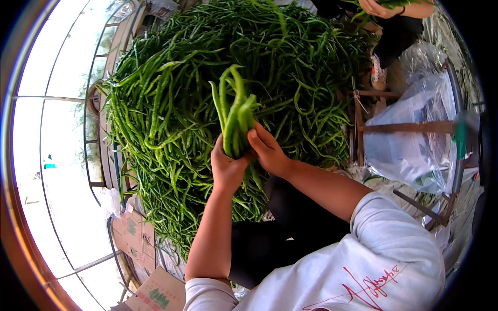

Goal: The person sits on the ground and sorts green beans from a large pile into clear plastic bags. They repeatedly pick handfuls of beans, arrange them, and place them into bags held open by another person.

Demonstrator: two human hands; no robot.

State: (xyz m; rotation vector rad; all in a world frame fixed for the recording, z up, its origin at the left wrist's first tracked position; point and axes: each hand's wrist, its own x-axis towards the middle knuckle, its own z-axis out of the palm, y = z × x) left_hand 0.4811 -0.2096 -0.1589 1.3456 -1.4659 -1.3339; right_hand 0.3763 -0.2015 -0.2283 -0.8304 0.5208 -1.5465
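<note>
The pepper pile (179,111) extends farthest left. The left hand (227,165) closes its grip around the lower end of the bunch of green peppers (235,122), held above the pile. The bunch's long axis runs up the view, free ends fanned at the top. The right hand (271,154) grips the right side; light, even pressure should keep the peppers aligned without bruising.

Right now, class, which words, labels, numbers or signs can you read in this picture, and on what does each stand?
Shirt: red, looping script, not copied out here.
Upper carton: red print, too small to read.
Lower carton: faint red print, too small to read.
Shoe: red marks, too blurred to tell if they are letters.
</note>
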